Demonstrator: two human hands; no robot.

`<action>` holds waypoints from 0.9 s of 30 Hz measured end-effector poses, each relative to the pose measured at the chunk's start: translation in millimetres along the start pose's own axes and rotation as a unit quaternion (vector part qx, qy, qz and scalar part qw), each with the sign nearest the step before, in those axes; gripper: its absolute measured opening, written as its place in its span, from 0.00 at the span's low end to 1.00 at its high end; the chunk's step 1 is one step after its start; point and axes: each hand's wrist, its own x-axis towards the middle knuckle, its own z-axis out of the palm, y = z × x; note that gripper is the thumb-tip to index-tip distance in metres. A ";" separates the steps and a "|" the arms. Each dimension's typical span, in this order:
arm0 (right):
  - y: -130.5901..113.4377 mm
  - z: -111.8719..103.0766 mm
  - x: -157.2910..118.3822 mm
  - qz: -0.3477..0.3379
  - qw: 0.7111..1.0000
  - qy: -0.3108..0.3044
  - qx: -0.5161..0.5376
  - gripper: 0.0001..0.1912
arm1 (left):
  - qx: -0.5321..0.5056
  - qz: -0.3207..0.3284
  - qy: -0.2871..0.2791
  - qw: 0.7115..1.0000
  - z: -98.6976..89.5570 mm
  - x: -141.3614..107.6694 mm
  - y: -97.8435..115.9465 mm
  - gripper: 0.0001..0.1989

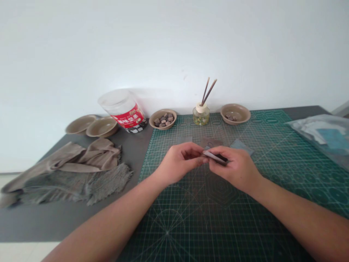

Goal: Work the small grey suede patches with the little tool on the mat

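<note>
My right hand (236,165) is closed around a small flat piece, dark with a pale edge (216,157); its exact kind is not clear. Fingertips of my left hand (181,160) pinch the near-left end of the same piece, so both hands meet over the green cutting mat (191,218). Just beyond them lie a grey flat square (184,139), a brownish flat piece (211,141) and a bluish-grey flat square (242,145), the middle one partly hidden by my fingers.
Along the wall stand a bowl of small stone-like cubes (163,125), a reed diffuser (201,115) and a bowl with a few cubes (235,122). Leftward are a clear plastic jar (124,111), two bowls (102,128) and crumpled cloth (79,165). A plastic bag (324,133) lies right.
</note>
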 end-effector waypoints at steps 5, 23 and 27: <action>-0.2 -1.6 1.1 0.086 0.989 -0.037 0.116 0.07 | -0.065 -0.001 -0.022 0.998 -1.8 0.9 -1.1 0.10; 0.1 -2.5 1.5 0.070 0.978 -0.057 0.187 0.05 | -0.087 0.003 -0.035 0.996 0.1 -0.2 4.1 0.12; 1.6 -3.6 3.3 -0.022 0.993 -0.018 0.110 0.11 | -0.079 0.003 -0.028 0.996 -0.4 -0.9 6.3 0.11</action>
